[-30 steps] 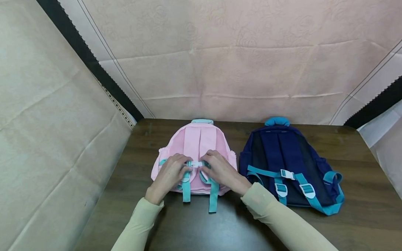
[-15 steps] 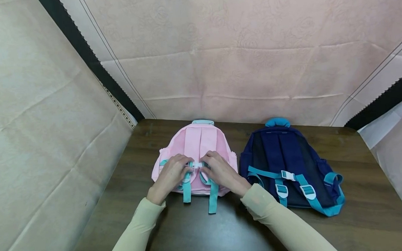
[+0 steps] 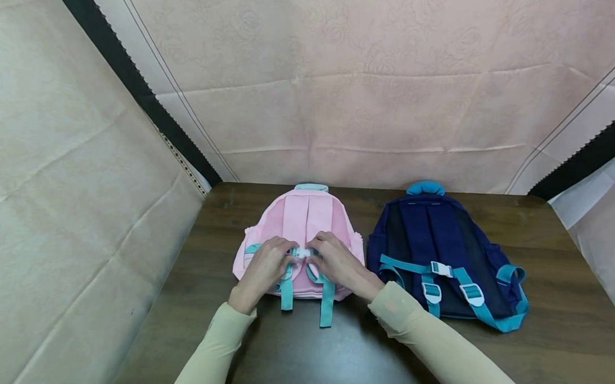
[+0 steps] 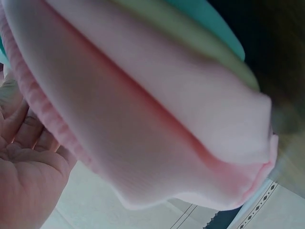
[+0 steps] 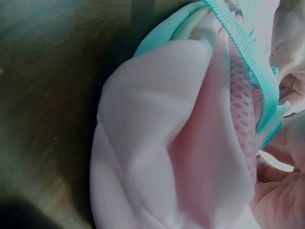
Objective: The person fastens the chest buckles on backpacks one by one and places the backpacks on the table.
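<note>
A small pink backpack lies on the table with its shoulder straps facing up and two teal webbing tails hanging toward me. Across its straps sits a white buckle. My left hand pinches the buckle's left end with curled thumb and fingers. On the other side my right hand pinches its right end. Fingertips partly cover the buckle, so I cannot tell whether its halves are joined. In the left wrist view, the pink side fabric hides the left fingertips. Teal webbing passes beside the right hand in the right wrist view.
A navy backpack with a blue top handle lies to the right, close to the right forearm. Its white buckle and blue webbing show on top. Pale patterned cloth rises behind the dark wooden table and at its sides.
The left hand has shifted very slightly to the right, toward the buckle's middle. Otherwise both hands keep their hold and the two backpacks stay in place.
</note>
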Demonstrator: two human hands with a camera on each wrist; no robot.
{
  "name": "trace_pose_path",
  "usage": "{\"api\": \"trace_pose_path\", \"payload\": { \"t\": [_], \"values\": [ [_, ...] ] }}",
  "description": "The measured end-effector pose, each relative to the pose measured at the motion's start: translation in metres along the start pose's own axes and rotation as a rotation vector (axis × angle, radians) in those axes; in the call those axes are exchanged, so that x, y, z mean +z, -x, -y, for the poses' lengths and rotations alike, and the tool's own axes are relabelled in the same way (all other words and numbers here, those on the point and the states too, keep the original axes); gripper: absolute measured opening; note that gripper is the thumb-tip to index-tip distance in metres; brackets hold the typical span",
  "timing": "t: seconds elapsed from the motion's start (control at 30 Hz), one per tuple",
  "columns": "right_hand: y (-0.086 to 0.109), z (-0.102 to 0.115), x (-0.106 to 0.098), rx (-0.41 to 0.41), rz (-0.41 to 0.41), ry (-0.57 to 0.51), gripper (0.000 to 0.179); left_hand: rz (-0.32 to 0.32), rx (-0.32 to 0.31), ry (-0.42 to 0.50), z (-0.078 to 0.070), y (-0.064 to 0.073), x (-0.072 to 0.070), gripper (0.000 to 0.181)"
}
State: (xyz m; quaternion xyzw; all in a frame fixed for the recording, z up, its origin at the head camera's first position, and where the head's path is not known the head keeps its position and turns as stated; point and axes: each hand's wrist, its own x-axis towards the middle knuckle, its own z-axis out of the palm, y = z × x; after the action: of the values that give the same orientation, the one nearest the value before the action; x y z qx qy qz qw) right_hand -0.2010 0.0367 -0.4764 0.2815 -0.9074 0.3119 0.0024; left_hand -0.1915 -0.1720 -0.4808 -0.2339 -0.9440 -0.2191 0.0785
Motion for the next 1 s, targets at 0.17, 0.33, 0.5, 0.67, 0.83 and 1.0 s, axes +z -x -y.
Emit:
{"api": "trace_pose_path", "payload": {
  "t": [0.17,0.33,0.5,0.67,0.83,1.0],
  "values": [
    [0.001,0.0,0.001,-0.008,-0.005,0.006,0.029,-0.011,0.015,0.02,0.004,0.001,0.003,0.024],
    [0.001,0.0,0.002,-0.008,-0.008,0.0,0.03,-0.004,0.001,0.029,0.003,0.002,0.004,0.026],
    [0.001,0.0,0.002,-0.017,-0.015,-0.001,0.03,0.017,-0.049,0.028,-0.003,0.001,0.002,0.026],
    [0.001,0.001,0.002,-0.029,-0.017,0.004,0.03,0.016,-0.049,0.031,-0.004,0.001,0.002,0.026],
    [0.001,0.001,0.003,-0.048,-0.016,0.023,0.028,0.018,-0.034,0.051,-0.006,0.002,0.002,0.026],
    [0.001,0.002,0.003,-0.036,-0.011,0.014,0.027,0.018,-0.028,0.045,-0.006,0.003,0.001,0.027]
  ]
}}
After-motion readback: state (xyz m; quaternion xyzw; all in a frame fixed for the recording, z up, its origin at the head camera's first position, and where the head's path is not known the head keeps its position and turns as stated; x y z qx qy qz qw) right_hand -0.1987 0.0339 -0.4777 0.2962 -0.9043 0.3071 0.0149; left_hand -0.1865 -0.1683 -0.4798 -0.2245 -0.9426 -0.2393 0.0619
